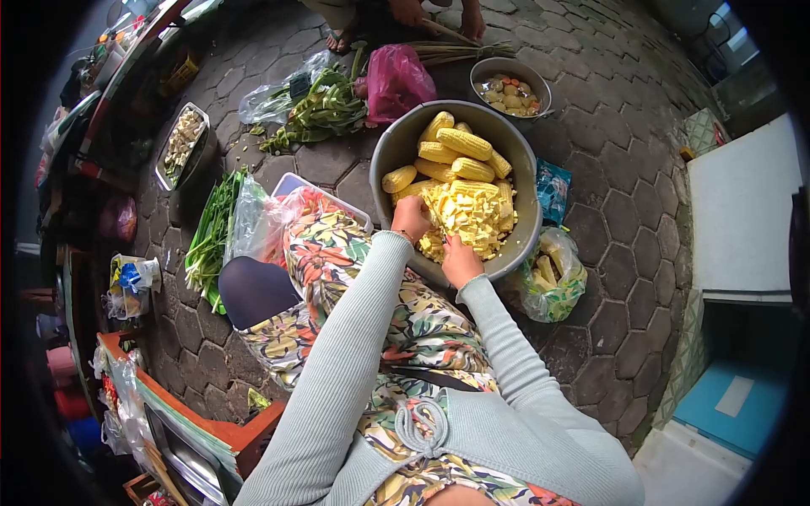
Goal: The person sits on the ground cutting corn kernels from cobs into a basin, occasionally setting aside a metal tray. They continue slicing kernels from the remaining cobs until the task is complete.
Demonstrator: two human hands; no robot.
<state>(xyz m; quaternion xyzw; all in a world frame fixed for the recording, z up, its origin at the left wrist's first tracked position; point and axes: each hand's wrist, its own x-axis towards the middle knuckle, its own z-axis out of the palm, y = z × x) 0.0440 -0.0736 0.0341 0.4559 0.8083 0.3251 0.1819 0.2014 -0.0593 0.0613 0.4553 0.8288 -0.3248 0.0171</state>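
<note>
A large grey basin [531, 169] stands before me, with whole peeled corn cobs [464, 144] toward its far side and a heap of cut corn [474, 218] nearer to me. Over the basin's near left part, my left hand [413, 218] is closed around a corn cob, mostly hidden by the fingers. My right hand [461, 260] is closed just beside it, above the cut corn. It grips a small knife, of which only a thin dark part shows between the hands.
Leafy greens [325, 105] and a pink plastic bag [400, 83] lie beyond the basin. A metal bowl of cut vegetables [510, 91] sits at far right. Green onions [215, 232] lie left; a plastic bag [553, 274] rests right. Another person's hands [460, 18] hold long thin sticks.
</note>
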